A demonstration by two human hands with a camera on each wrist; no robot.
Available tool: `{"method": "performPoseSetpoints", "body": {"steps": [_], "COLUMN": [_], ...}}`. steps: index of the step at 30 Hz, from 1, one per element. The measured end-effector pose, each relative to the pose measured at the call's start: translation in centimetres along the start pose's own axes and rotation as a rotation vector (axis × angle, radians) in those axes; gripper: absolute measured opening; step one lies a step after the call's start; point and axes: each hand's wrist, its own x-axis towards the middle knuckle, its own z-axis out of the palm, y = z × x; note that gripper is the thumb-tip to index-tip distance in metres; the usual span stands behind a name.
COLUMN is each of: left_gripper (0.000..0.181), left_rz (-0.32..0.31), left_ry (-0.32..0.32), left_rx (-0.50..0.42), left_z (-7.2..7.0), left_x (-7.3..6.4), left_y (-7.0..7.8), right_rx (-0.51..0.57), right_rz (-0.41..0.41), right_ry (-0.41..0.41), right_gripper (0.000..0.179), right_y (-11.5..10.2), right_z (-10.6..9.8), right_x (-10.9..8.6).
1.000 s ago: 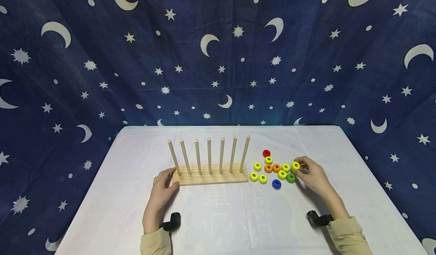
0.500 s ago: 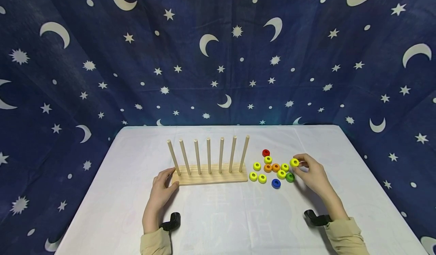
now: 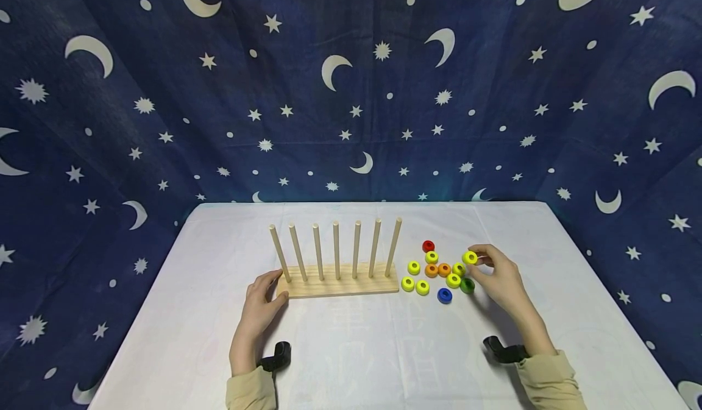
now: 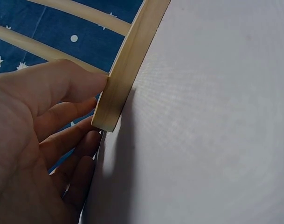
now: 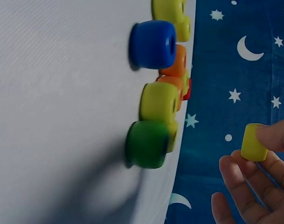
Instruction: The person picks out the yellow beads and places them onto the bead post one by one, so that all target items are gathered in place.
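Seven pegs rise from the wooden rack, well in from the left edge of the tabletop. The left hand grips the rack's left end between thumb and fingers. Toward the right edge, the right hand pinches a yellow bead, raised above the surface. Between rack and right hand lie six other yellow beads, two orange beads, a green bead, a blue bead and, nearest the far edge, a red bead.

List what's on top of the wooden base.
Seven bare pegs stand on the wooden base. The left hand covers bits of its left end; those spots can't be seen.
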Motion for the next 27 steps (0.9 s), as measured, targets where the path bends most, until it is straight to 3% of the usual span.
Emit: {"method": "performPoseSetpoints", "body": {"steps": [27], "left_gripper": [0.053], "left_rz": [-0.016], "left_ry": [0.002], "left_rx": [0.035], "left_z": [0.2], "left_x": [0.1], "left_y": [0.5], "right_rx": [0.076], "right_rz": [-0.084], "right_ry": [0.075], "right_gripper": [0.035], "right_y": [-4.2], "right_z": [-0.4], "right_x": [-0.2]}}
